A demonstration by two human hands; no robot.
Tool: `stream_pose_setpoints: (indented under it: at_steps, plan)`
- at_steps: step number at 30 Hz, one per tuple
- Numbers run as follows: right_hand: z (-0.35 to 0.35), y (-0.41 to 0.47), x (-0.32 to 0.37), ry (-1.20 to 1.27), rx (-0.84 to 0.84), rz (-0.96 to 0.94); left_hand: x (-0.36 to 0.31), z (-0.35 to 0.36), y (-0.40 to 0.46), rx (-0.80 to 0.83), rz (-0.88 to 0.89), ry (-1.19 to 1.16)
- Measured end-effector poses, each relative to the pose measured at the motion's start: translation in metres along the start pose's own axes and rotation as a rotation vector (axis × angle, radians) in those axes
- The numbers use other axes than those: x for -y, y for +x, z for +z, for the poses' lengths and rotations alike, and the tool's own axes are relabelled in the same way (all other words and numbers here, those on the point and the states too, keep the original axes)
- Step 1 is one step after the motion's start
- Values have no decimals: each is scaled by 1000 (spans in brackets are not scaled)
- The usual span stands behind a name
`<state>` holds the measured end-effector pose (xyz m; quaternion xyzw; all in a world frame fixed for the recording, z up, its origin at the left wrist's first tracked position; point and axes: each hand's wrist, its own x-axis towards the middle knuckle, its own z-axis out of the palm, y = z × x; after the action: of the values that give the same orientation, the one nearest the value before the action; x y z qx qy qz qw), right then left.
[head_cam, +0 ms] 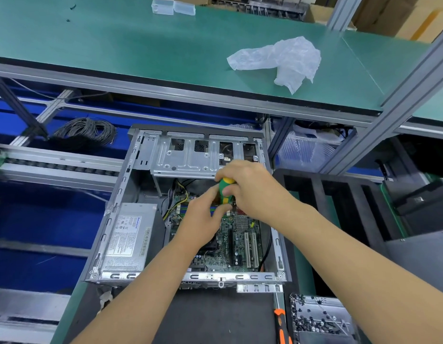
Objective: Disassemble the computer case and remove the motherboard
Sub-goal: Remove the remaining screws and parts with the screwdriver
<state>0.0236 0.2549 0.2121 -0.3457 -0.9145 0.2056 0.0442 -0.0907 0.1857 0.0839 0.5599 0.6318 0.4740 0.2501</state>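
An open grey computer case (121, 192) lies on its side in the middle of the view. The green motherboard (230, 244) sits inside on its floor, with white slots along its right part. A silver power supply (128, 239) fills the case's left near corner. A bare metal drive cage (185, 155) spans the far end. My right hand (250, 187) grips the handle of a green and yellow screwdriver (225, 192) held upright over the board. My left hand (203, 214) pinches the screwdriver lower down; its tip is hidden behind my fingers.
A metal tray (322, 319) with several loose black screws sits at the near right, an orange-handled tool (282, 326) beside it. Black foam trays (339, 194) stand right of the case. A green shelf (141, 45) overhead holds a crumpled plastic glove (282, 58). A cable coil (86, 132) lies far left.
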Motion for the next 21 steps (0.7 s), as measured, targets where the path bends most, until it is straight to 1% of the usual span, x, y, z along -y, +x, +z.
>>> stream_pose_setpoints:
  at_steps: [1, 4, 5, 8, 10, 12, 14, 17, 19, 21]
  plan:
    - [-2, 0, 0, -4, 27, -12, 0, 0, 1, 0, -21, 1]
    - [-5, -1, -2, 95, 68, 5, -2, -2, 3, -18, -65, -45]
    - [-3, -1, -3, 64, 70, 29, -3, -2, 3, -19, -68, -54]
    - [8, 1, 0, -252, 7, 120, -3, 0, 2, -23, -113, -53]
    - [14, 3, 5, -292, 17, 117, -2, 2, 2, -24, -158, -61]
    - [14, 6, 7, -276, 69, 50, -2, 1, 4, -50, -188, -95]
    - [11, 8, 5, -300, 124, -49, -1, -1, 4, -72, -174, -98]
    - [5, 11, 2, -312, 205, -132, -1, -2, 1, -16, -72, -2]
    - [2, 12, 1, -259, 250, -102, -1, -1, 0, 5, -43, 12]
    - [1, 12, 3, -239, 262, -16, -1, 0, 2, 7, -85, 23]
